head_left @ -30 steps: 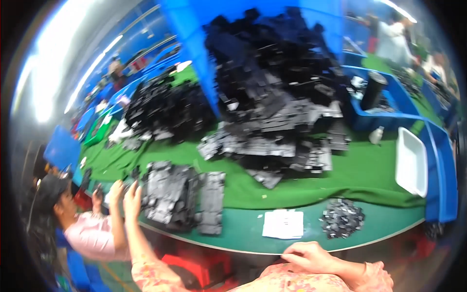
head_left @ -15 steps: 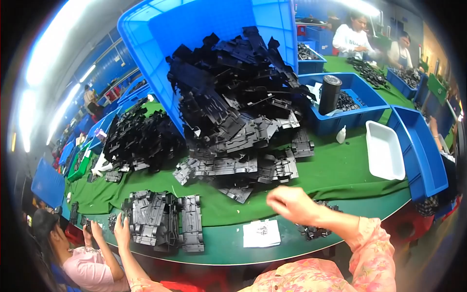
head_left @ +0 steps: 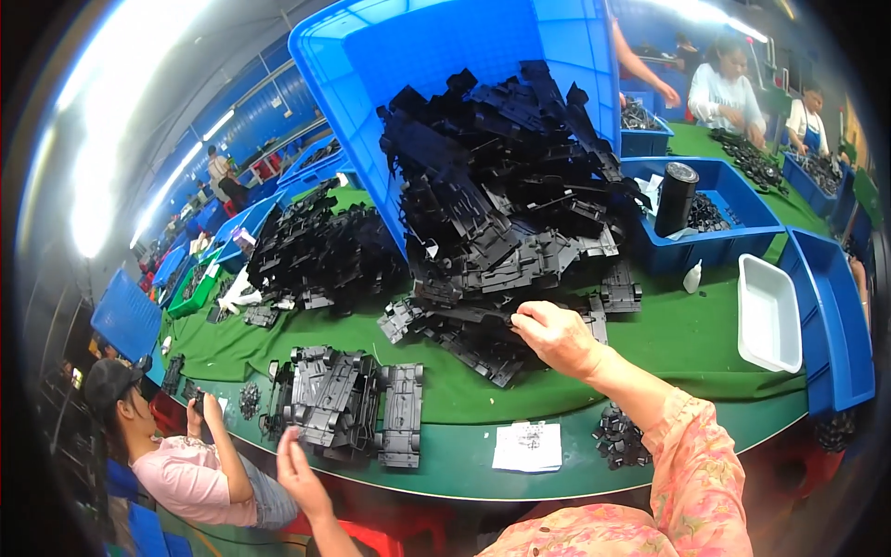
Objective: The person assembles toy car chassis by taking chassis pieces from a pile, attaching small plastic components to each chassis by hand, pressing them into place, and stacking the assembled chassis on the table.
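My right hand reaches to the front of a big heap of black plastic parts, its fingers pinched on the edge of a black plastic chassis part. That part lies darkly against other parts at the foot of the heap. Lower left, my left hand is open, with its fingers stretched and nothing in them. It is just in front of a row of black chassis parts standing close together on the green table edge. One flat chassis part lies at the row's right end.
A tipped blue crate holds the heap. White paper and a small pile of black pieces lie at the front edge. At right stand a white tray, blue bins and a small bottle. A co-worker sits at left.
My right hand has gone from above the table's front edge to the heap and closed on a chassis part. My left hand has drawn back toward me. The whole view has shifted.
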Tool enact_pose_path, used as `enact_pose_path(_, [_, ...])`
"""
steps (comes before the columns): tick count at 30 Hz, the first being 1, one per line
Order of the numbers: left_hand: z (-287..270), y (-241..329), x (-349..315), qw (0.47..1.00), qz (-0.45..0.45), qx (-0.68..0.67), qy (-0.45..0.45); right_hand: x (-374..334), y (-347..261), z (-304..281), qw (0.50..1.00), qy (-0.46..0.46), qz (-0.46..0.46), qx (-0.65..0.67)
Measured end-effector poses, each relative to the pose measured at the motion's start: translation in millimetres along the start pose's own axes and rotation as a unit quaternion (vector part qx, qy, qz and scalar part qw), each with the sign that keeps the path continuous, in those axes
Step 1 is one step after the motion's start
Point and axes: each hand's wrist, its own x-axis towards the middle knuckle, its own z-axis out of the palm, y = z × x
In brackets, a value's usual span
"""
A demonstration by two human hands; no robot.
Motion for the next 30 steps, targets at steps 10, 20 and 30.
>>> enact_pose_path(10, [44.7,22.1,-29.1,0.962,0.136,0.211,-0.110,-2.7,-14.4,-19.4,0.746,-0.024,0.468,0.473])
enact_pose_path(20, [64.1,26.1,-30.8,0.935,0.227,0.267,-0.048,-22.7,-24.9,-45.2,0.627,-0.004,0.532,0.569])
enact_pose_path(30, [102.7,37.3,-10.9,0.779,0.267,0.479,-0.304,-21.2,-49.6,-57.7,0.630,-0.012,0.517,0.579])
